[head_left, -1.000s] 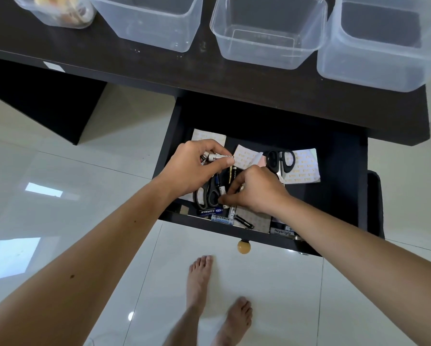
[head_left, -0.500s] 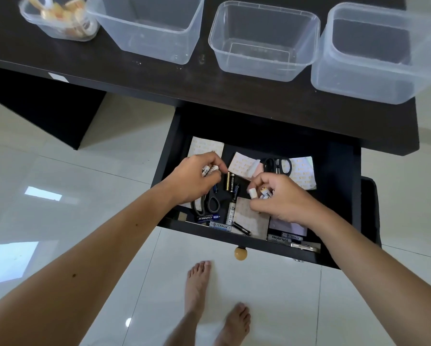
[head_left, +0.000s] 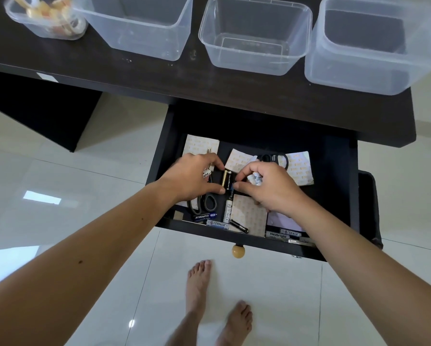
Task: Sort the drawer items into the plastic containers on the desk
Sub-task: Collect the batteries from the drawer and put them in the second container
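Hands converged, each clutching batteries: left, right; far-left container holds tape rolls.

Bright daylight; glare patches on floor; edges bowed.

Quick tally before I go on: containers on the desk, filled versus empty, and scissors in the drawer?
Clear plastic container holding tape rolls: 1
Empty clear plastic containers: 3
Dark-handled scissors: 2
Total: 6
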Demonstrator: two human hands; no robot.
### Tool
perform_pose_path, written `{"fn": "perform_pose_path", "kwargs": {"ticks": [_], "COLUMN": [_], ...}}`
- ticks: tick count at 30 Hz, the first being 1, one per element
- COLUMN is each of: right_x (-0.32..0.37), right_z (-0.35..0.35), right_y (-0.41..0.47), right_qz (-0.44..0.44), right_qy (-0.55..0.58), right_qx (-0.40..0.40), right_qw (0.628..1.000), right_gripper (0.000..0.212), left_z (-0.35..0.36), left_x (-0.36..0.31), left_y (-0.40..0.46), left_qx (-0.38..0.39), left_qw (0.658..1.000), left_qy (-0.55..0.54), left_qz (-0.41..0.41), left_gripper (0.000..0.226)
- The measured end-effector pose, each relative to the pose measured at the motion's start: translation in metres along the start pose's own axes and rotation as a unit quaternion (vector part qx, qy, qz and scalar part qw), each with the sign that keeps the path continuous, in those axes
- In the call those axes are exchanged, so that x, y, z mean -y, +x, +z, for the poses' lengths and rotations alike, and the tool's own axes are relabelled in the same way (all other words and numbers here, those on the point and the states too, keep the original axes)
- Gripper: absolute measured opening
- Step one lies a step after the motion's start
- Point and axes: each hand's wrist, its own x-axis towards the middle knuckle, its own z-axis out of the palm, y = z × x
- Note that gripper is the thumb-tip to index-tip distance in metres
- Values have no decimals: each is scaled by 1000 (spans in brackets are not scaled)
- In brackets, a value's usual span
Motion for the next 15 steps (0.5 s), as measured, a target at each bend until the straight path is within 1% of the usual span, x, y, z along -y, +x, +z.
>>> {"fn": "perform_pose_path", "kwargs": {"ticks": [3, 6, 8, 11, 13, 15], "right_x": [-3, -5, -5, -7, -8, -9], "right_z": [7, 8, 8, 11, 11, 8], "right_y": [4, 6, 6, 7, 8, 8], "right_qz": [-26, -36, -45, -42, -38, -39], "right_qy": [-63, -100, -114, -118, -110, -89], "right_qx": [-19, -22, -22, -26, -21, -14], "right_qw": [997, 994, 992, 992, 993, 995], "right_gripper": [36, 49, 48, 39, 34, 27], "left_z": [0, 3, 4, 3, 3, 3], "left_x": [-3, -6, -7, -3, 1, 4], "left_y": [0, 0, 1, 2, 2, 3], "left_qx": [-9, -13, -11, -6, -2, -9], "left_qw": [998, 995, 994, 995, 998, 999], "left_qy": [66, 96, 101, 88, 54, 12], "left_qz": [19, 37, 46, 39, 34, 41], "left_gripper": [67, 64, 58, 56, 53, 42]}}
